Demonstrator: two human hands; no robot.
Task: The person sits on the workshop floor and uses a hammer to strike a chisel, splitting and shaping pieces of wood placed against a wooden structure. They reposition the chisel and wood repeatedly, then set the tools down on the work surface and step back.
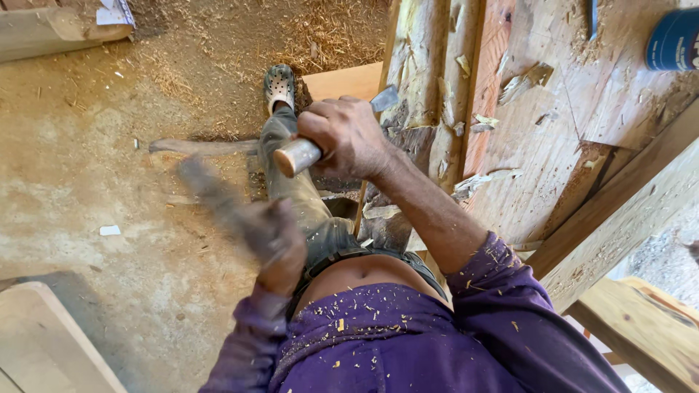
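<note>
My right hand is shut on a chisel with a pale round wooden handle. Its metal blade rests against a peeled, rough log that lies along the edge of a workbench. My left hand is motion-blurred, low and to the left of the chisel handle. It grips a dark club-like mallet that reaches up and left, also blurred. Wood chips dot my purple shirt.
A plywood bench top strewn with shavings carries a blue can at the far right. A thick timber beam runs diagonally. My foot in a grey clog stands on the dusty floor near a stick. A plank lies at lower left.
</note>
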